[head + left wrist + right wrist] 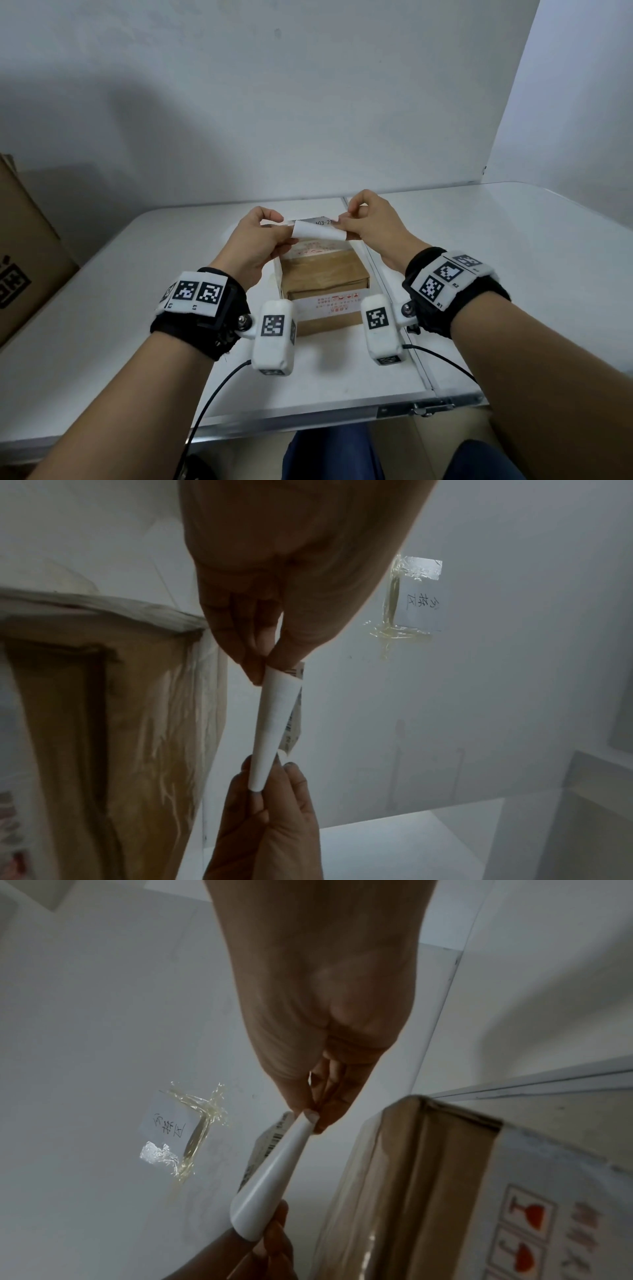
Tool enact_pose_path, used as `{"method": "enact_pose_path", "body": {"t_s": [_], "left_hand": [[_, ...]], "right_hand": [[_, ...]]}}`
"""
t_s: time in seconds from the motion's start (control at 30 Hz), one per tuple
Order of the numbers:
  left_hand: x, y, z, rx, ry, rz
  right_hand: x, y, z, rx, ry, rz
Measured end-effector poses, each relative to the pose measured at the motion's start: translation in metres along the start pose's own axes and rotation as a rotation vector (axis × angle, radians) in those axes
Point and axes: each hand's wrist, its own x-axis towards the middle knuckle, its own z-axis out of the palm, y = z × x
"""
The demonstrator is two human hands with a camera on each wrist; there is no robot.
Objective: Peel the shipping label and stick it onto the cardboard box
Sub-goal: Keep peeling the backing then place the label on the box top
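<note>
A small cardboard box (pixel 325 274) wrapped in clear tape, with red handling marks on its near side, sits on the white table (pixel 513 274) in front of me. Above its far edge I hold the white shipping label (pixel 318 233), its sheet curled over with printed text showing behind. My left hand (pixel 274 233) pinches the label's left end and my right hand (pixel 346 222) pinches its right end. In the left wrist view the label (pixel 274 723) curls between both hands' fingertips beside the box (pixel 103 723). The right wrist view shows the same curled label (pixel 274 1172) and box (pixel 428 1191).
A large brown carton (pixel 24 246) stands at the table's left edge. A taped paper note (pixel 418 599) hangs on the white wall behind. A metal seam (pixel 394 308) runs down the table right of the box. Cables trail from both wrist cameras.
</note>
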Motion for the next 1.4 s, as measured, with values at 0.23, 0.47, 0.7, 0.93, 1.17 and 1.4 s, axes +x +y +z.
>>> {"method": "enact_pose_path", "body": {"t_s": [0.23,0.47,0.7,0.93,1.17,1.4], "left_hand": [[-0.005,0.003,0.002,0.137,0.020,0.039],[-0.029,0.020,0.011,0.630,0.017,0.501],[-0.028,0.016,0.011,1.034,-0.218,0.614],[-0.019,0.018,0.012,1.271,-0.162,0.598],[-0.018,0.021,0.012,1.235,-0.218,0.620],[-0.025,0.021,0.004,1.198,-0.278,0.625]], "right_hand": [[-0.001,0.002,-0.001,-0.095,0.023,-0.056],[-0.001,0.009,-0.001,-0.015,0.027,0.087],[-0.004,0.002,-0.001,-0.006,-0.064,0.097],[-0.003,0.001,0.000,0.034,-0.150,0.138],[0.003,0.001,-0.005,-0.069,-0.163,0.099],[0.011,0.009,-0.001,-0.149,-0.087,0.090]]}}
